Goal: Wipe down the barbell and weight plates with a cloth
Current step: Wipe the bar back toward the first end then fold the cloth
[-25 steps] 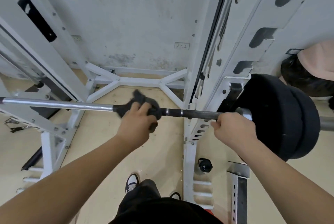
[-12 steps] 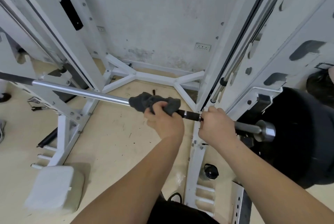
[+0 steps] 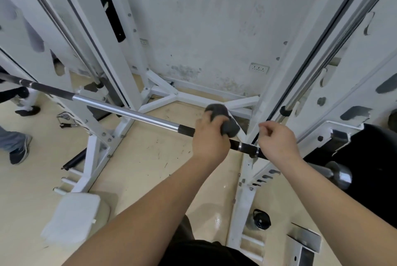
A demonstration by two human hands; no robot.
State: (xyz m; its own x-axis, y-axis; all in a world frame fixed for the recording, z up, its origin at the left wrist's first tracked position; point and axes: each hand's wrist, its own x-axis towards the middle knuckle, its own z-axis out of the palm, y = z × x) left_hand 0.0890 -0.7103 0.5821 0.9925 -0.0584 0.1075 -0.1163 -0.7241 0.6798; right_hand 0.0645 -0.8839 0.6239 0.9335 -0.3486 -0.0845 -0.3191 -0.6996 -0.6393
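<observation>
The soft, limp cloth (image 3: 223, 119) is balled in the curled fingers of the left hand (image 3: 209, 139) on the stiff, heavy bar (image 3: 129, 113), while at its 3 o'clock the right hand (image 3: 277, 143) wraps the knurled shaft, likely the firmest purchase.

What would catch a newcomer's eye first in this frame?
Two bare forearms reach up the middle to a barbell running slantwise across a white rack. The left hand presses a dark grey cloth on the bar; the right hand grips it beside the right upright. A black weight plate fills the right edge.
</observation>
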